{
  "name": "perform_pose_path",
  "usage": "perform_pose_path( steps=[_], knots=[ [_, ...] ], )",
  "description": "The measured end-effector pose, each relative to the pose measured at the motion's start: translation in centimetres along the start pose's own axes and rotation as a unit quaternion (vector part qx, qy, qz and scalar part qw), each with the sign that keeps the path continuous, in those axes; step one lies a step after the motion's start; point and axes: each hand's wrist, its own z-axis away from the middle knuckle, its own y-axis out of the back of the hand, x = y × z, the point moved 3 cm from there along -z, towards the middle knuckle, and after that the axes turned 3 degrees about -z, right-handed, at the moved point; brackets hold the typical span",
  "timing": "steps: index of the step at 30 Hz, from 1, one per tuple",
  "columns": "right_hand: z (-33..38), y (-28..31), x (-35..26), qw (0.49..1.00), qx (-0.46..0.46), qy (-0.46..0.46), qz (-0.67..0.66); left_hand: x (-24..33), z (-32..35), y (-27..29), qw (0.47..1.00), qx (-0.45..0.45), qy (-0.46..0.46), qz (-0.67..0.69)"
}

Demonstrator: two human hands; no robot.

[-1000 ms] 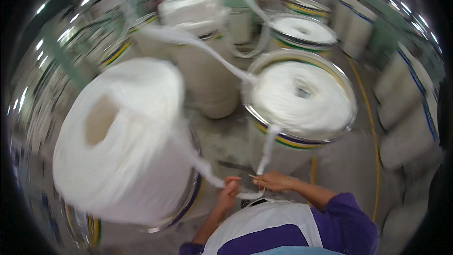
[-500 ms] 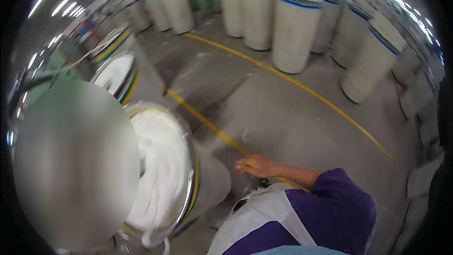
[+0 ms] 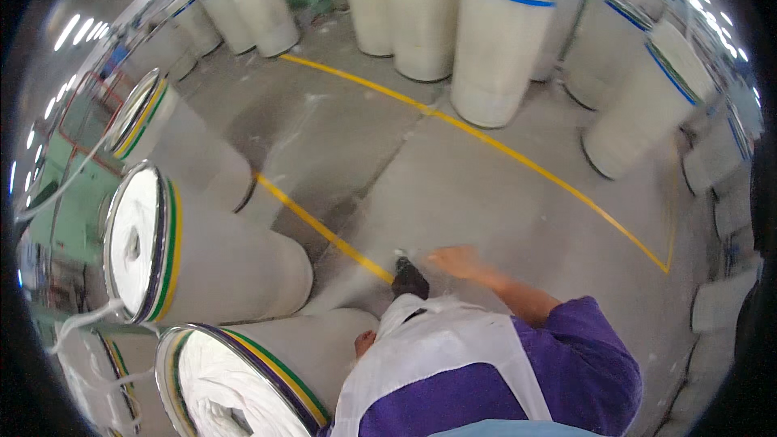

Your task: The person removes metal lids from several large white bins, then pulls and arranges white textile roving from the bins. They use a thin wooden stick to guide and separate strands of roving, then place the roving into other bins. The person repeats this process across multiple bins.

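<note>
My right hand (image 3: 455,261) hangs over the floor in front of my apron, and motion smears its fingers. Nothing shows in it. Just a small part of my left hand (image 3: 365,343) appears at the left edge of the apron, near the side of a tall white can (image 3: 340,348); its fingers are mostly hidden. That can is filled with coiled white fibre (image 3: 214,372) and has yellow and green bands at its rim. Beyond it stands another full can (image 3: 235,263) of the same kind.
A third banded can (image 3: 190,146) stands farther left. Loose white strands (image 3: 85,320) hang beside the left cans. Several tall blue-banded cans (image 3: 498,57) line the far side and right. Yellow lines (image 3: 486,139) cross the grey floor. My dark shoe (image 3: 410,279) shows ahead.
My view has moved along the row, so the left cans sit farther left and lower. My left hand and shoe have come into sight. My right hand has swung slightly forward.
</note>
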Motion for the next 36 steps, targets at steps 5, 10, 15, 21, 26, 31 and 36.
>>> perform_pose_path(
  steps=[5,10,15,21,26,31,36],
  knots=[
    [-3.0,-1.6,21.9,0.986,-0.014,-0.158,0.048,11.6,-8.8,0.6,0.977,-0.053,-0.027,-0.203],
    [0.6,0.6,34.7,0.952,-0.072,-0.287,0.083,22.3,-20.4,2.7,0.691,-0.108,-0.327,-0.636],
    [-19.3,9.6,32.3,0.958,-0.143,-0.23,0.096,33.2,-31.8,3.3,0.988,-0.016,-0.071,-0.136],
    [-64.2,20.8,16.1,0.99,-0.128,0.026,0.054,42.7,-35.5,1.0,0.965,0.187,-0.058,0.173],
    [-90.7,25.4,-7.0,0.959,-0.122,0.249,0.051,36.9,-29.9,-1.3,0.929,0.318,0.08,0.169],
    [-103.4,23.8,-27.8,0.902,-0.12,0.409,0.067,26.1,-17.8,-10.8,0.818,0.377,0.433,0.026],
    [-106.5,13.1,-43.2,0.805,-0.191,0.554,0.092,28.1,-10.9,-22.9,0.51,0.564,0.571,0.309]
  ],
)
